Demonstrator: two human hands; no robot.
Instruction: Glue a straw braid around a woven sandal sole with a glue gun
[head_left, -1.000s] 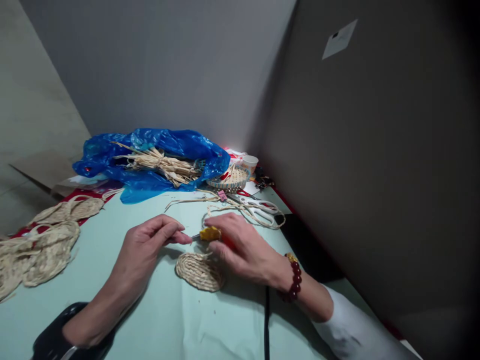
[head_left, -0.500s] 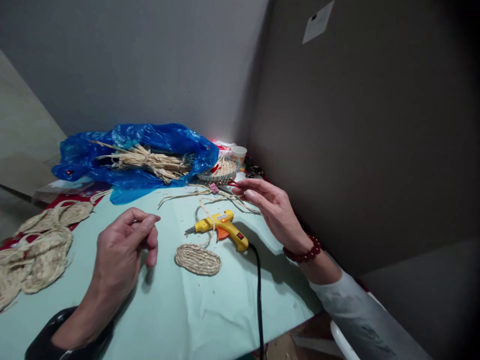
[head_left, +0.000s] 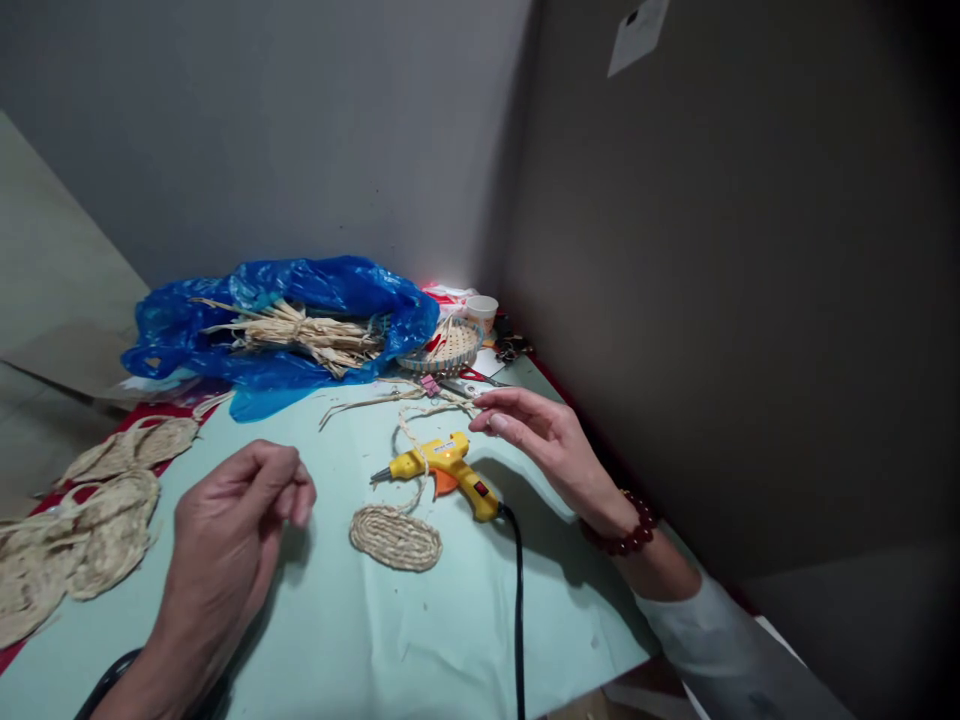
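Note:
My left hand [head_left: 244, 530] is curled into a loose fist above the left part of the table, and nothing shows in it. On the right, my right hand [head_left: 536, 440] has its fingertips drawn together at the loose end of a straw braid [head_left: 411, 430]. That braid runs down to a flat oval straw coil [head_left: 395, 538] in the middle. A yellow glue gun [head_left: 442, 462] with an orange trigger lies between the coil and my right hand, its nozzle pointing left. The braid crosses over its front part.
Behind are a blue plastic bag [head_left: 262, 270] with a straw bundle [head_left: 300, 335], a round basket [head_left: 442, 350], a paper cup [head_left: 481, 310] and scissors [head_left: 476, 376]. Woven straw pieces [head_left: 112, 530] lie at left. The black cord [head_left: 519, 610] runs off the front edge.
My right hand has come down slightly, from near the scissors to the braid's loose end. My left fingers have curled in more. The view has tilted up a little.

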